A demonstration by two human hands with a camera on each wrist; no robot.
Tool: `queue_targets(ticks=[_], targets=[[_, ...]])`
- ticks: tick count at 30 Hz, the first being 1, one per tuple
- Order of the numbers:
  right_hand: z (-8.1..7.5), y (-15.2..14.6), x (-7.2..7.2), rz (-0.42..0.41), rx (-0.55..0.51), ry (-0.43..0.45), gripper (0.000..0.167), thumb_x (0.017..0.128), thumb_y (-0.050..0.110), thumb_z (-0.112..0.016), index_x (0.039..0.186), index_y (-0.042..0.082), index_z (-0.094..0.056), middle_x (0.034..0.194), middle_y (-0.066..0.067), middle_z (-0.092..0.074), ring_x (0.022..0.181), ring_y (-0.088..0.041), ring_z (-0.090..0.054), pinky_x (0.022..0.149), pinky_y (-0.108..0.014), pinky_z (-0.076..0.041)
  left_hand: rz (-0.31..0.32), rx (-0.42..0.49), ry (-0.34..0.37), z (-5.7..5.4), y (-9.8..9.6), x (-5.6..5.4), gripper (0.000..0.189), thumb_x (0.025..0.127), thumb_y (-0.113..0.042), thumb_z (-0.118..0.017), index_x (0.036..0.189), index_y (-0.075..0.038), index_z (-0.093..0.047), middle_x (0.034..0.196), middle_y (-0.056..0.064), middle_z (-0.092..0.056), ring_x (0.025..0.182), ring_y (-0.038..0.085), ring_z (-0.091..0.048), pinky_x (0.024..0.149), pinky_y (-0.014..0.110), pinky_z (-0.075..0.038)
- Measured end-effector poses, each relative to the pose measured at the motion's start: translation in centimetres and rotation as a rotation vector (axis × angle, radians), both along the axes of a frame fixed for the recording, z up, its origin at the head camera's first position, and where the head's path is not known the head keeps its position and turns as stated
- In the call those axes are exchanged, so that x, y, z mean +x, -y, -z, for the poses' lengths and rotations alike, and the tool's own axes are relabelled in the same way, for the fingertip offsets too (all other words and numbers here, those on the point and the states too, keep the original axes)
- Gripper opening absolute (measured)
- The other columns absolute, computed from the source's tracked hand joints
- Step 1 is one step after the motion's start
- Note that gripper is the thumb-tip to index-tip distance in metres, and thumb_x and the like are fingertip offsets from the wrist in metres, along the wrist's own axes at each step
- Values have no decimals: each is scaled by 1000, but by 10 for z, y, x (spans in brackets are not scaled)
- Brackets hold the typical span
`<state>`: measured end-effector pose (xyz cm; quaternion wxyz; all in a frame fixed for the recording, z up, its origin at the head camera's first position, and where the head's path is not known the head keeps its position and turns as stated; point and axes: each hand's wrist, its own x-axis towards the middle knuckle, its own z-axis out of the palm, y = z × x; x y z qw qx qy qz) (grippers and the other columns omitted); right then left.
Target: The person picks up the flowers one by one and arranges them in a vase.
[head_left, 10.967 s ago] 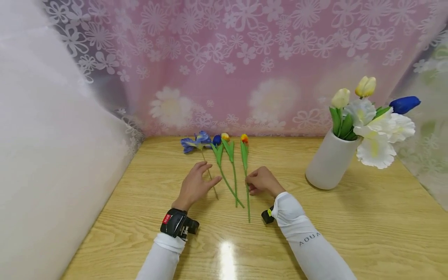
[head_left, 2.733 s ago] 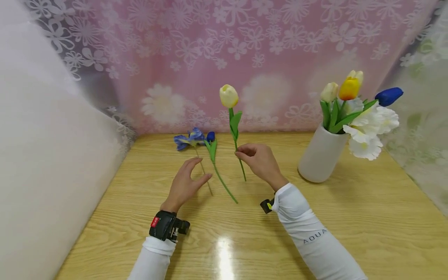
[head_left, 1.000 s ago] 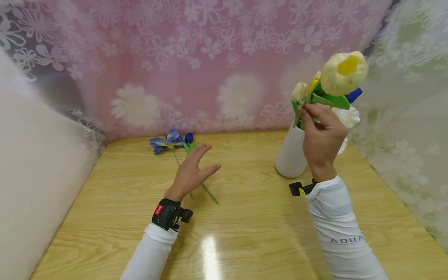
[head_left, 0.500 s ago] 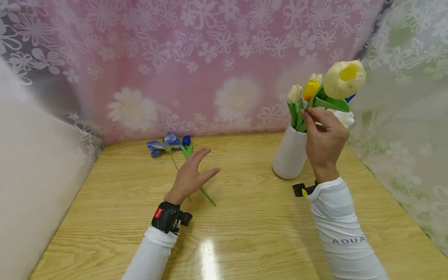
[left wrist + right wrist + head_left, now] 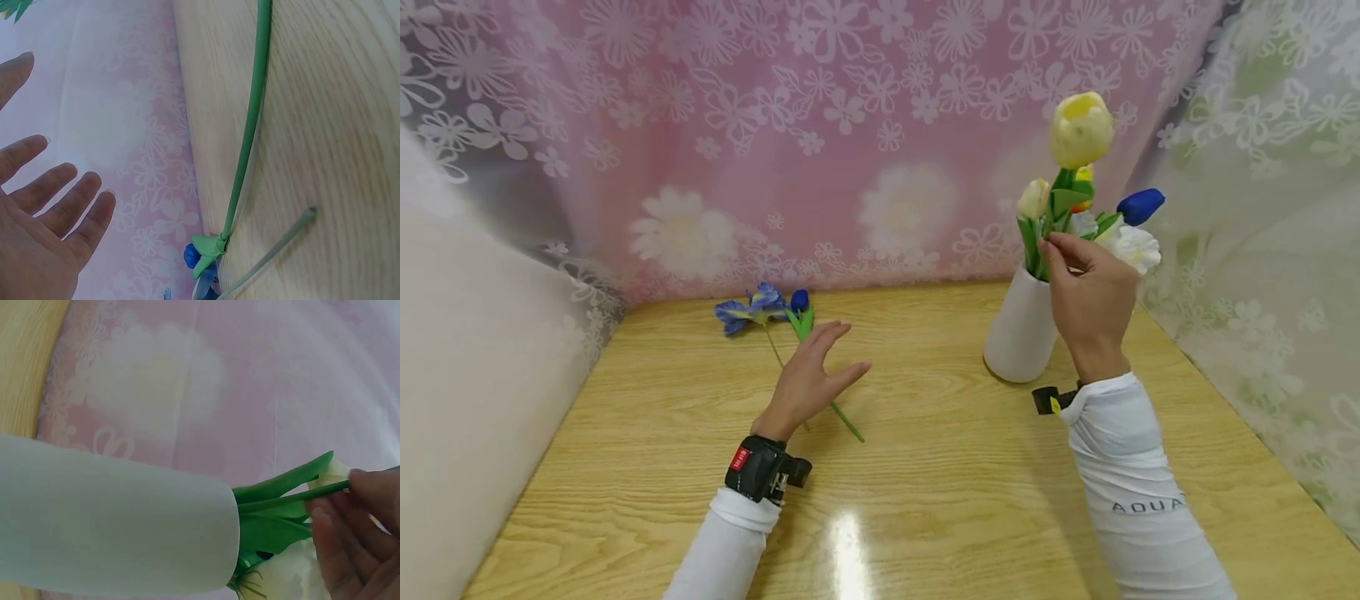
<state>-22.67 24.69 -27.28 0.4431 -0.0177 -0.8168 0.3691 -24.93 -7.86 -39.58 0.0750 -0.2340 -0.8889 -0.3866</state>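
Note:
My right hand [image 5: 1092, 287] pinches the green stem [image 5: 325, 489] of a cream-yellow tulip [image 5: 1080, 131] just over the mouth of the white vase [image 5: 1019, 329]. In the right wrist view the stem's lower end passes inside the rim, hidden by the vase wall. The tulip's bloom stands upright, highest of the bunch. My left hand [image 5: 808, 375] is spread above the table, thumb apart from the fingers, holding nothing. Beneath and behind it lie a blue tulip [image 5: 800, 302] and a blue iris [image 5: 752, 308]; the hand hides part of their stems in the head view.
The vase also bears another cream tulip [image 5: 1033, 198], an orange-yellow tulip [image 5: 1082, 190], a blue tulip leaning right and white ruffled blooms [image 5: 1135, 247]. A pink floral curtain [image 5: 820, 167] closes off the back of the wooden table [image 5: 925, 483]; pale sheets hang on both sides.
The right hand first put the orange-yellow tulip in the vase, then lifted the cream-yellow one off the table and brought it to the vase. Lately that tulip swung upright, its stem entering the mouth.

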Motion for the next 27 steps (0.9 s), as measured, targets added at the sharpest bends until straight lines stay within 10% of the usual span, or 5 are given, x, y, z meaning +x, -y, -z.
queue_targets(ticks=[7, 16, 27], targets=[[0, -5, -3, 48, 79, 143, 39, 94, 41, -59, 104, 7, -76, 97, -12, -71, 86, -26, -68, 74, -42, -53, 6, 12, 9, 3, 0, 0, 67, 89, -49, -63, 144, -17, -44, 147, 7, -37, 132, 27, -38, 99, 52, -39], [-13, -26, -3, -95, 99, 650, 43, 91, 39, -65, 94, -3, -73, 65, -7, -68, 58, -20, -67, 50, -27, -49, 3, -34, 23, 7, 0, 0, 68, 87, -47, -67, 143, -14, -46, 148, 7, -36, 131, 30, -39, 98, 53, -40], [22, -9, 9, -321, 124, 653, 41, 92, 42, -63, 89, 1, -66, 68, -6, -67, 57, -19, -65, 51, -28, -54, -4, -64, 33, 17, 5, 1, 66, 86, -42, -70, 141, -13, -48, 147, 9, -38, 130, 31, -40, 97, 52, -41]])
